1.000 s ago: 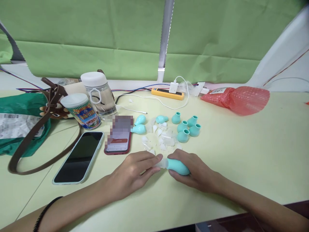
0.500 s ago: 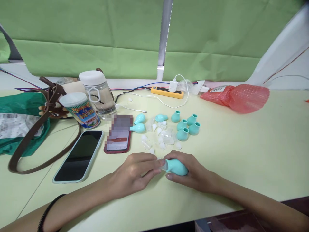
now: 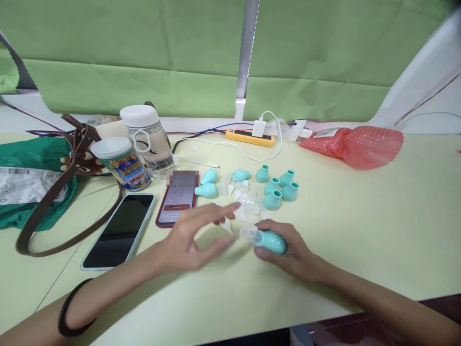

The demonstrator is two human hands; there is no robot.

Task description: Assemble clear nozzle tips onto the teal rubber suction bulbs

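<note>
My right hand (image 3: 288, 250) is wrapped round a turquoise squeeze bulb (image 3: 272, 241), held on its side with the neck pointing left. A clear plastic tip (image 3: 249, 234) sits in the bulb's neck. Just left of it, my left hand (image 3: 200, 235) is in the air, thumb and fingers apart, with nothing in it. Beyond the hands lie clear plastic pieces (image 3: 250, 204) and torn white scraps (image 3: 226, 226). Several turquoise bulbs (image 3: 272, 200) stand neck up at the right of this pile. Other bulbs (image 3: 207, 191) lie on their sides at the left and back.
On the left are a red-cased phone (image 3: 180, 197), a dark-screened phone (image 3: 118, 233), a snack cup (image 3: 124, 163), a water bottle (image 3: 149, 139), a brown strap (image 3: 32, 235) and a green bag (image 3: 32, 182). A yellow power strip (image 3: 248, 138) and red bubble wrap (image 3: 370, 146) lie behind.
My left hand has let go of the clear tip and moved left and up, its fingers opening. The bulb in my right hand has shifted slightly right, the tip staying in its neck.
</note>
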